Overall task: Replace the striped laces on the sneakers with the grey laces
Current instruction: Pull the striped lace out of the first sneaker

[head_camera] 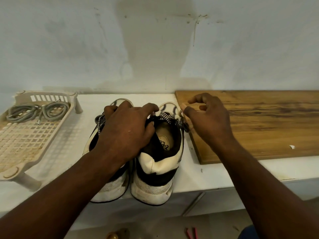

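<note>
Fingers (153, 108) of left hand (127, 130) clamp tongue of right sneaker (155, 169), at near edge of surface (189, 169); right hand (208, 121) curled beside striped lace (164, 116), grip unclear. Steady shoe, draw lace out eyelet by eyelet. Grey laces (34, 111) wait in tray (10, 171), far left corner.

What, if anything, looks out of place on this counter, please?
The heels of the sneakers overhang the front edge of the counter, so tugging the striped laces might tip them off. The rack under the grey laces is stained brown.
</note>
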Demonstrator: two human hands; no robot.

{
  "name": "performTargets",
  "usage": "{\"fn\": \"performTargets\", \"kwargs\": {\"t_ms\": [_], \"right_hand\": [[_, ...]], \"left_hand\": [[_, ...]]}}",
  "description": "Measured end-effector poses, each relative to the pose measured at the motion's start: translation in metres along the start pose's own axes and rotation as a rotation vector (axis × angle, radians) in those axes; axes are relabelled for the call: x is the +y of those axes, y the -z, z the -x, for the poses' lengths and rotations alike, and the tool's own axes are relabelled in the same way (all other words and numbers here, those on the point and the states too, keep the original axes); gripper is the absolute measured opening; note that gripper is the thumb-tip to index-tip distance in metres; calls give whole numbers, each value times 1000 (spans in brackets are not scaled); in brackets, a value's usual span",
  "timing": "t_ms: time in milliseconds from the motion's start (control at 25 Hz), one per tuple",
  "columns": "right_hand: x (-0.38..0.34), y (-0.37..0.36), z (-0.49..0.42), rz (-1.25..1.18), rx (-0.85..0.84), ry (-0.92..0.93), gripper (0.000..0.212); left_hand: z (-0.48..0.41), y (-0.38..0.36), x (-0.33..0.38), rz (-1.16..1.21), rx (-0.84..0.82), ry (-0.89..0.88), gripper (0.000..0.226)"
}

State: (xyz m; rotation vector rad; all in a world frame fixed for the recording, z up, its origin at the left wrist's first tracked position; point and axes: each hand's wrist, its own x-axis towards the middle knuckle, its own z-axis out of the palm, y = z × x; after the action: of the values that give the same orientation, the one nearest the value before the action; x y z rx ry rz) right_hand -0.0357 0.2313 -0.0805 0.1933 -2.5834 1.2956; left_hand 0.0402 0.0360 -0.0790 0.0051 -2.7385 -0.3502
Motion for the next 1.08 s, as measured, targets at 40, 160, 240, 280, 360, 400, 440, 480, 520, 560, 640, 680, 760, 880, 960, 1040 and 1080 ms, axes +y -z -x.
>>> {"fn": "performTargets", "kwargs": {"t_ms": [40, 160, 240, 280, 360, 400, 440, 480, 520, 560, 640, 680, 760, 880, 960, 1040, 1080], "right_hand": [[-3, 0, 3, 43, 23, 75, 24], [-14, 2, 11, -16, -253, 185, 30], [-17, -4, 20, 150, -414, 222, 35], [-15, -7, 21, 225, -376, 241, 34], [-11, -7, 20, 260, -231, 213, 28], [-10, -6, 19, 259, -186, 182, 26], [-9, -5, 18, 259, -161, 156, 24], [-8, -5, 16, 264, -149, 138, 23], [-7, -6, 15, 271, -146, 131, 21], [-7, -7, 16, 281, -144, 125, 19], [-8, -8, 19, 307, -123, 125, 16], [-8, -8, 19, 324, -106, 135, 15], [-9, -8, 22, 358, -83, 163, 15], [-10, -11, 25, 417, -72, 187, 18], [-10, -13, 25, 443, -65, 199, 20], [-10, -14, 24, 439, -57, 195, 20], [-9, -14, 25, 440, -52, 196, 21]], "left_hand": [[0, 0, 1, -11, -19, -20, 41], [-2, 1, 2, -83, -93, -40, 49], [-2, 2, 3, -93, -130, -19, 56], [-2, 3, 4, -88, -146, -11, 57], [-4, 3, 8, -90, -177, 1, 59], [-4, 3, 11, -97, -195, 13, 60], [-4, 3, 15, -100, -213, 28, 58], [-3, 3, 18, -94, -216, 32, 55], [-3, 2, 20, -68, -215, 23, 50], [-2, 0, 21, -30, -206, -2, 45], [0, 1, 19, 142, -167, -24, 32], [-1, 4, 17, 319, -151, 9, 21], [-2, 8, 13, 828, -182, 144, 19], [-5, 18, 9, 1292, -177, 268, 37], [-7, 23, 12, 1059, -186, 270, 36], [-5, 28, 19, 754, -160, 223, 37], [-4, 29, 21, 742, -122, 186, 38]]}}
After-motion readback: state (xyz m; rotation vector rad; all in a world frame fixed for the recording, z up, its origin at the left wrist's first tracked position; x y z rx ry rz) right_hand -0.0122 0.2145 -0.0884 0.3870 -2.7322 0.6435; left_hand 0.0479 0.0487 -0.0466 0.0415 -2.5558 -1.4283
